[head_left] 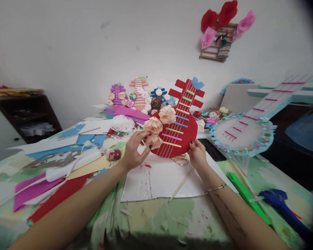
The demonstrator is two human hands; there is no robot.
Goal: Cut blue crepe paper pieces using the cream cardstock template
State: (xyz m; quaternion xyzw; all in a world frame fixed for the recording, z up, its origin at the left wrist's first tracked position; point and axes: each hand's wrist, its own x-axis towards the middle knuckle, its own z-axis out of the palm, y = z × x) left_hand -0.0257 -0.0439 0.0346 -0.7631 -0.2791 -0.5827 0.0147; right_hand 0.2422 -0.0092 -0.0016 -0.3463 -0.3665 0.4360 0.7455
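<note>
A red craft lute (190, 125) is held up and tilted, its neck toward the upper right. White strings, coloured sticks and a blue paper shape on the head decorate it. Three peach paper flowers (167, 114) line its left side. My left hand (135, 149) has thumb and fingers closed around the lowest flower, at the lute's left edge. With thumb on the front, my right hand (197, 154) pinches the body's lower right rim; its other fingers are partly hidden behind. Below lie a white sheet (156, 187), a thin wooden stick (181, 184) and gold-coloured scissor handles (181, 160).
Coloured sheets and a white glue gun (75, 163) cover the left. Several smaller craft lutes (139, 93) stand along the wall. At right are a large pale-blue lute (240, 135), a green cutter (247, 198) and a blue-handled tool (281, 205).
</note>
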